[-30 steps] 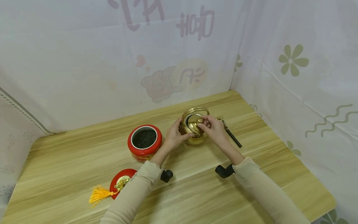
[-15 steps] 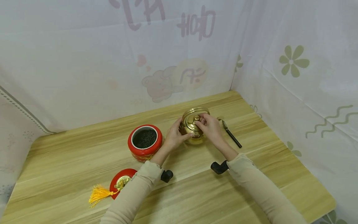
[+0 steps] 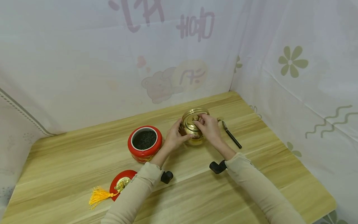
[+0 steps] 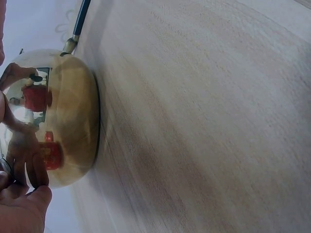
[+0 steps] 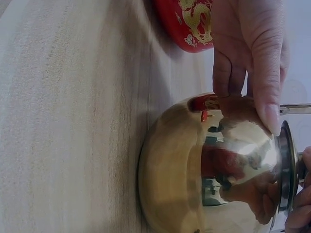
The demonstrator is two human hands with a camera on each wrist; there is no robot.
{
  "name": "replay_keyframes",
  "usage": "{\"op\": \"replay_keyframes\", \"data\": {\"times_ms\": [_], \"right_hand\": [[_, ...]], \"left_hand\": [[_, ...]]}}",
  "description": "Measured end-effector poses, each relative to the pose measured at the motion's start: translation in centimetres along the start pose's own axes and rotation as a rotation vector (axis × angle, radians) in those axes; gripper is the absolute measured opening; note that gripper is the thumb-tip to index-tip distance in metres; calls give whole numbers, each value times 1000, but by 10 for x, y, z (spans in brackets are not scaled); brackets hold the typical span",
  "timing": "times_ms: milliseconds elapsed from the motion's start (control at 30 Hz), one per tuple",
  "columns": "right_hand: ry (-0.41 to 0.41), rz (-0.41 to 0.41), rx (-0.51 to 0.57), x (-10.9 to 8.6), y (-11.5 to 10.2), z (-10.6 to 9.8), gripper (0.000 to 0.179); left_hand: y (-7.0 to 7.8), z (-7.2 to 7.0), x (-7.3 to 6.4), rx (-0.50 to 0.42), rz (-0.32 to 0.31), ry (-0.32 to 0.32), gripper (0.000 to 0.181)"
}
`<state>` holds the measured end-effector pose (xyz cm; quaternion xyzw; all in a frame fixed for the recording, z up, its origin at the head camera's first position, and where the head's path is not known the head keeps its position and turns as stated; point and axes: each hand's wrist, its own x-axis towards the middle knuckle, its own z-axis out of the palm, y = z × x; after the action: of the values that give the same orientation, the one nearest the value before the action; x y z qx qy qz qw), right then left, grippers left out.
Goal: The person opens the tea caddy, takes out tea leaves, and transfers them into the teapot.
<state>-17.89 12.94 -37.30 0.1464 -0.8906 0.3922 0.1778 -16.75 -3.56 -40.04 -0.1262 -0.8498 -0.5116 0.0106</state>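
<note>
A shiny brass-coloured teapot [image 3: 196, 142] stands upright on the wooden table, its hoop handle at the far side. My left hand [image 3: 173, 137] holds the pot's left side, thumb toward me and fingers around the back. In the right wrist view the left thumb [image 5: 271, 114] presses on the pot's shoulder just below the lid [image 5: 290, 165]. My right hand [image 3: 210, 128] pinches the knob [image 3: 195, 118] on this lid, which sits level over the opening. The left wrist view shows the pot's rounded body [image 4: 77, 116], with reflections on it.
Left of the pot stands a red jar [image 3: 139, 154] with dark, dry leaves [image 3: 144, 139] inside. Its red lid [image 3: 114, 183] with a yellow tassel [image 3: 100, 195] lies nearer, partly under the left sleeve. A slim tool with a black handle [image 3: 233, 138] lies at the right.
One second ago the teapot lid was tilted, with part of the opening showing; now it covers the opening. My right hand has shifted slightly left with it. My left hand stays put.
</note>
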Motion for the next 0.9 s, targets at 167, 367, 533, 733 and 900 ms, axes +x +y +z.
{"op": "replay_keyframes", "data": {"times_ms": [167, 367, 533, 733, 900], "right_hand": [[-1, 0, -19, 0, 2, 2, 28], [2, 1, -25, 0, 3, 3, 28], [3, 26, -36, -1, 3, 4, 28], [10, 32, -30, -1, 5, 5, 29], [20, 20, -45, -1, 7, 7, 29]], "left_hand": [[-1, 1, 0, 11, -1, -1, 79], [-1, 1, 0, -3, 5, 1, 79], [0, 1, 0, 0, -9, 2, 78], [1, 0, 0, 3, -20, 3, 79], [0, 0, 0, 8, -23, -2, 80]]}}
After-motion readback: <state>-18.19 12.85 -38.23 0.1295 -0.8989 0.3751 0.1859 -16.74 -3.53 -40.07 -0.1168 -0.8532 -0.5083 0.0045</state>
